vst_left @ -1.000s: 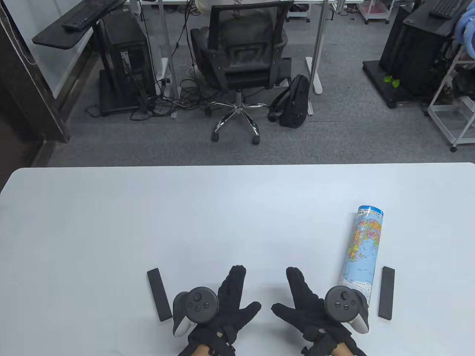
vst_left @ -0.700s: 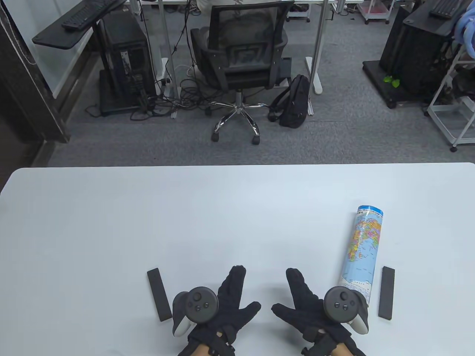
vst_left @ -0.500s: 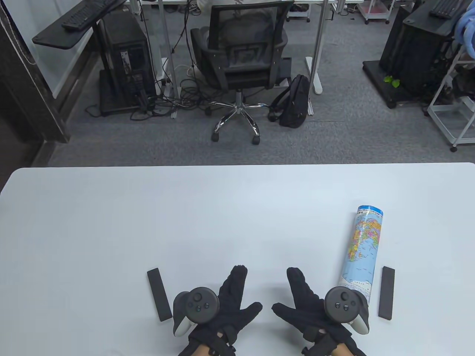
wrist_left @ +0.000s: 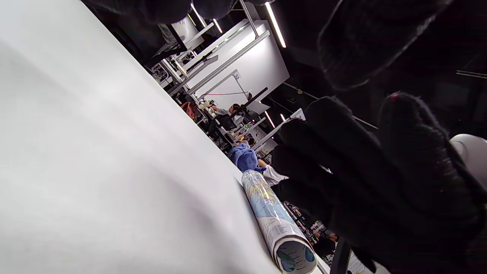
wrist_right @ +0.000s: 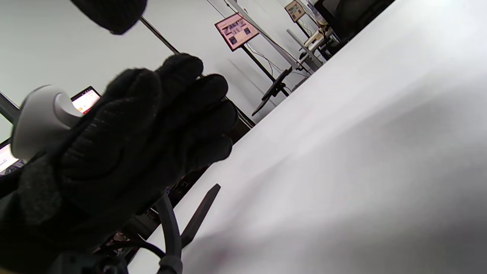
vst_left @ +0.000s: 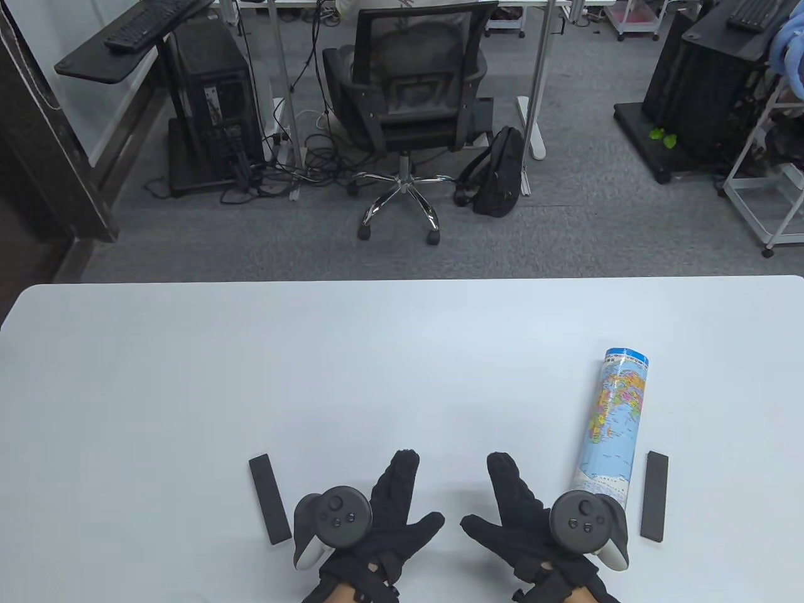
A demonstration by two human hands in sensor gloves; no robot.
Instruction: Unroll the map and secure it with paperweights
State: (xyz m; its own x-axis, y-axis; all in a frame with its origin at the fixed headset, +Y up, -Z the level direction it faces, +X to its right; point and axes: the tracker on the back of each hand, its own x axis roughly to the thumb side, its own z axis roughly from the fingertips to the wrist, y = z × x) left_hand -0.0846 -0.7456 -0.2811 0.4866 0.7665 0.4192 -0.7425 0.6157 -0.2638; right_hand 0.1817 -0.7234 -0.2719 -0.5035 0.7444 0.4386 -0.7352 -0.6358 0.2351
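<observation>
The rolled map [vst_left: 612, 421] lies on the white table [vst_left: 251, 377] at the right, pointing away from me. One black bar paperweight [vst_left: 269, 499] lies just left of my left hand. A second black paperweight [vst_left: 655, 495] lies right of the map's near end. My left hand [vst_left: 402, 496] and right hand [vst_left: 502, 499] rest flat on the table near the front edge, fingers spread, holding nothing. My right hand's tracker hides the map's near end. The left wrist view shows the map [wrist_left: 274, 220] beyond my right hand [wrist_left: 361, 171]. The right wrist view shows my left hand [wrist_right: 144, 125] and the left paperweight [wrist_right: 199, 215].
Beyond the table's far edge are an office chair [vst_left: 411, 94], a black backpack [vst_left: 499, 173] and desks with computer towers. A wide stretch of bare table lies ahead of both hands and to the left.
My right hand has shifted very slightly to the right and toward me. The map, the paperweights and my left hand have not moved.
</observation>
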